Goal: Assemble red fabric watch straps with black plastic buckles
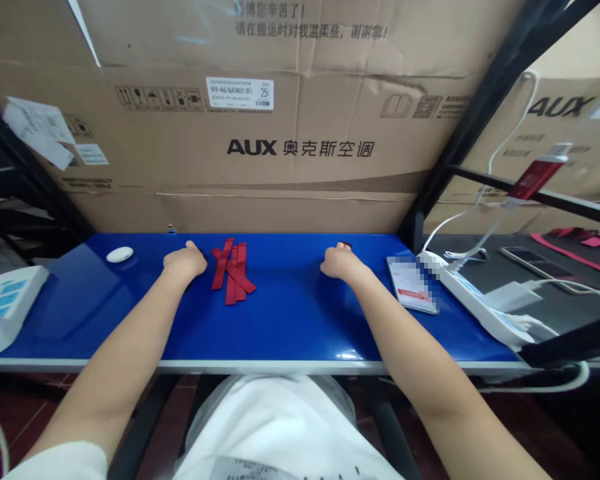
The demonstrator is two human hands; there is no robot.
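My left hand [185,262] is closed, knuckles up, on the left part of the blue tabletop [285,327]. Right beside it lies a loose pile of red fabric strips [234,270], several of them crossing one another. Whatever the left fingers hold, if anything, is hidden beneath the hand. Farther right, my right hand [343,262] is also closed, low over the table. A small dark and red bit shows at its far side, too little to name. Between the pile and my right hand is a stretch of blue surface.
A white oval case [119,255] lies at the left. A phone [411,283] and a white power strip [473,297] with cables lie on the right. Behind the table stands a large cardboard box [300,147]. A black metal frame [460,113] borders the right side.
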